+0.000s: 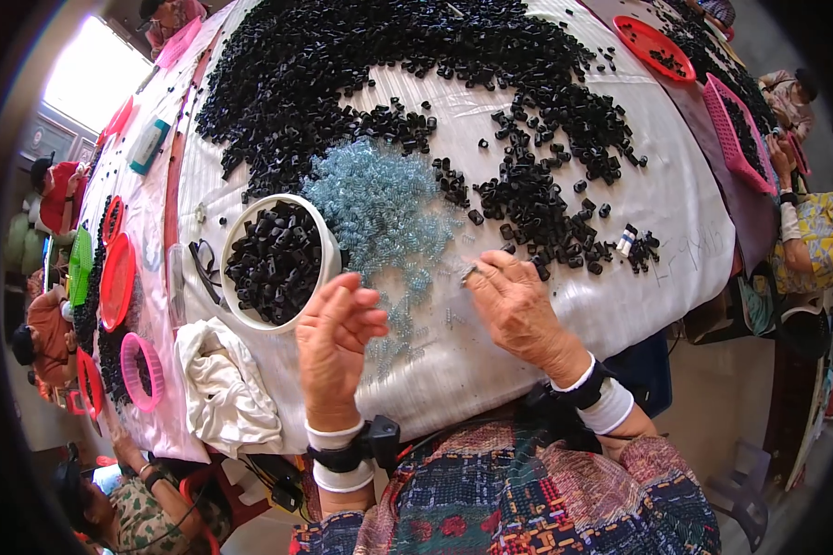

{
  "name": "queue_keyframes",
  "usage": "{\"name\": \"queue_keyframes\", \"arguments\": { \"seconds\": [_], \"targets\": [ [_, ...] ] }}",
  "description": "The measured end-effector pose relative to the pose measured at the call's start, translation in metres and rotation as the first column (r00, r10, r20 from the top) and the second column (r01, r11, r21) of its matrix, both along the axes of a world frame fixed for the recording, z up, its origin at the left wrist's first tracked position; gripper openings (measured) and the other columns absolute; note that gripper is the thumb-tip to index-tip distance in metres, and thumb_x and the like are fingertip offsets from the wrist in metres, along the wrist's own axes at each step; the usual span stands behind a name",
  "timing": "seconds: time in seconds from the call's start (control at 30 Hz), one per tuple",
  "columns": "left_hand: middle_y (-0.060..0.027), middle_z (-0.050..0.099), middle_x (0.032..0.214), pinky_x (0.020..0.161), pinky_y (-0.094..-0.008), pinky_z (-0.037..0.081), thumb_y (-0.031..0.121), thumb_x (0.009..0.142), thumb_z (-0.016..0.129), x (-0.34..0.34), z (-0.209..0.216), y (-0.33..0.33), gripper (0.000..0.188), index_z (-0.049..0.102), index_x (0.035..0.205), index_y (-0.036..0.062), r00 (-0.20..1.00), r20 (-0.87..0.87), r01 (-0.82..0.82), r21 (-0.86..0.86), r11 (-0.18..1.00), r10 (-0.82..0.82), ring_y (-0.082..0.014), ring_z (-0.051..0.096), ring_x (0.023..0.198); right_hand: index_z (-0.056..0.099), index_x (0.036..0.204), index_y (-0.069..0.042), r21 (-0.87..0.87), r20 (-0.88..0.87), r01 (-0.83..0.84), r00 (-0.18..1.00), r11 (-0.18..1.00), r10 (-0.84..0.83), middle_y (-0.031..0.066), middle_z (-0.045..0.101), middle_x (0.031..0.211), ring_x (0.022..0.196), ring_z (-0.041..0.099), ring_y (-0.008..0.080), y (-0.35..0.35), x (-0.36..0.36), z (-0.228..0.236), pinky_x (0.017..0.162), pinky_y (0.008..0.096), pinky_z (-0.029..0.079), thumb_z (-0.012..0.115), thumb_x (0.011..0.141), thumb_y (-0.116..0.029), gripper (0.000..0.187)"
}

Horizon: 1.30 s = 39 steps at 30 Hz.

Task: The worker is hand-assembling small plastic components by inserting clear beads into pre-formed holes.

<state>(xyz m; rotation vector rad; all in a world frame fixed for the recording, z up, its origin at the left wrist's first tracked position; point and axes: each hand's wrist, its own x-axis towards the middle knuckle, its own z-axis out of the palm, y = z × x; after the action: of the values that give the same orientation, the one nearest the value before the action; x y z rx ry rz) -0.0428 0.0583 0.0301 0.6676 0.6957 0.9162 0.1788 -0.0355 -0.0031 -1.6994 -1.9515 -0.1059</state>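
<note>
Pale-blue translucent coil heap (pixel 375 199), prob. plastic, sits mid-frame: up-left of R hand (pixel 514 305), nearer L hand (pixel 333 328), long axis approx. vertical. R grip narrow on tiny greyish bit (pixel 469 272); L fingers curled, can't tell if holding.

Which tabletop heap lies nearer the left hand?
The pale blue heap: its loose edge spreads beside the left hand, while the black heap lies farther away.

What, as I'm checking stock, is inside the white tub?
Small black pieces show inside the white tub, up near its rim; they hide whatever lies beneath.
</note>
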Motion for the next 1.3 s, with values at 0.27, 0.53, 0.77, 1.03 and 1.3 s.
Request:
{"name": "queue_keyframes", "arguments": {
  "seconds": [0.27, 0.53, 0.77, 1.03, 1.3],
  "targets": [
    [-0.0137, 0.067, 0.094, 0.066, -0.0265, 0.055, 0.012, 0.094, 0.054, 0.021, -0.019, -0.037, 0.023, 0.058, 0.112, -0.0017, 0.954, -0.108, 0.259, -0.166, 0.951, -0.279, -0.0175, 0.067, 0.076, 0.062, 0.096, -0.007, -0.029, -0.101, -0.068, 0.993, 0.997, 0.065, 0.0059, 0.064, 0.093, 0.096, 0.057, 0.0223, -0.021, 0.007, 0.000, 0.085, 0.0361, 0.037, 0.060, 0.076, -0.008, 0.020],
    [-0.0129, 0.067, 0.092, 0.066, -0.0260, 0.054, 0.012, 0.093, 0.055, 0.038, -0.022, -0.048, 0.022, 0.059, 0.110, -0.0015, 0.907, -0.184, 0.346, -0.186, 0.920, -0.378, -0.0169, 0.067, 0.076, 0.060, 0.092, -0.003, 0.110, -0.130, 0.188, 0.976, 0.976, -0.173, 0.0090, 0.058, 0.082, 0.083, 0.055, 0.0260, -0.018, 0.036, 0.005, 0.073, 0.0366, 0.041, 0.066, 0.070, 0.001, 0.023],
    [-0.0116, 0.066, 0.093, 0.068, -0.0242, 0.053, 0.013, 0.093, 0.056, 0.040, -0.022, -0.053, 0.023, 0.058, 0.111, -0.0012, 0.909, -0.247, 0.303, -0.162, 0.939, -0.336, -0.0148, 0.065, 0.076, 0.061, 0.093, -0.003, 0.028, -0.127, 0.080, 0.989, 0.996, -0.075, 0.0100, 0.061, 0.088, 0.089, 0.056, 0.0276, -0.017, 0.022, 0.003, 0.077, 0.0383, 0.042, 0.066, 0.070, 0.001, 0.023],
    [-0.0120, 0.066, 0.095, 0.072, -0.0253, 0.053, 0.016, 0.092, 0.058, 0.038, -0.026, -0.054, 0.027, 0.057, 0.112, -0.0021, 0.914, -0.251, 0.294, -0.134, 0.946, -0.319, -0.0152, 0.065, 0.080, 0.063, 0.099, -0.005, -0.010, -0.088, 0.037, 0.995, 0.999, -0.037, 0.0045, 0.064, 0.093, 0.094, 0.055, 0.0216, -0.014, 0.016, 0.006, 0.081, 0.0347, 0.040, 0.063, 0.071, -0.004, 0.028],
    [-0.0122, 0.066, 0.095, 0.072, -0.0252, 0.053, 0.015, 0.092, 0.058, 0.039, -0.026, -0.055, 0.026, 0.057, 0.112, -0.0032, 0.905, -0.270, 0.310, -0.110, 0.944, -0.329, -0.0149, 0.065, 0.080, 0.062, 0.098, -0.003, -0.010, -0.065, 0.036, 0.997, 0.999, -0.037, 0.0083, 0.062, 0.093, 0.090, 0.057, 0.0241, -0.013, 0.021, -0.010, 0.077, 0.0354, 0.043, 0.063, 0.072, -0.005, 0.027]
  ]
}}
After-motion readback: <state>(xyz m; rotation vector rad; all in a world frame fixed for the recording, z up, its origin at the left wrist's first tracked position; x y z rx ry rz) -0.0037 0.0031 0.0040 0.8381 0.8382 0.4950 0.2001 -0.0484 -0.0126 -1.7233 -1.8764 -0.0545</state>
